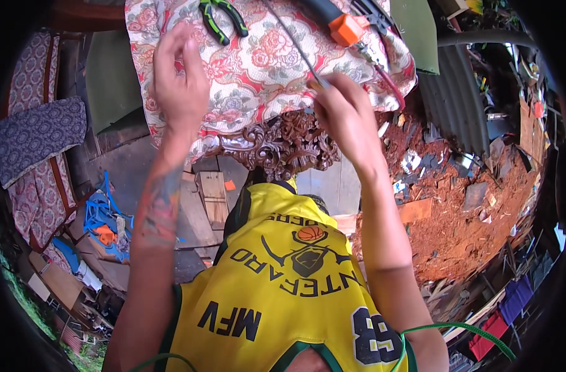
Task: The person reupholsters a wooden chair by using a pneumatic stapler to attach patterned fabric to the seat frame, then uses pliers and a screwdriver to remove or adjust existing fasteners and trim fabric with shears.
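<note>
My right hand (345, 111) is closed around the near end of a long thin metal rod (292, 38), whose grip is hidden in my fingers. The rod slants away to the far left above a floral cloth (276, 62). Over the cloth's left side is my left hand (180, 87), empty, with its fingers loosely bent and apart. Just beyond it lie black-and-green pliers (224, 20). To the right of the rod rests a black tool with an orange end (346, 30), and beside that a metal tool with a red handle (391, 88).
The cloth covers a table with a carved wooden edge (283, 142). Patterned cushions (38, 136) stand at the left, near blue straps (106, 217) on the floor. On the right are reddish soil (456, 248) strewn with scraps and a corrugated sheet (456, 105).
</note>
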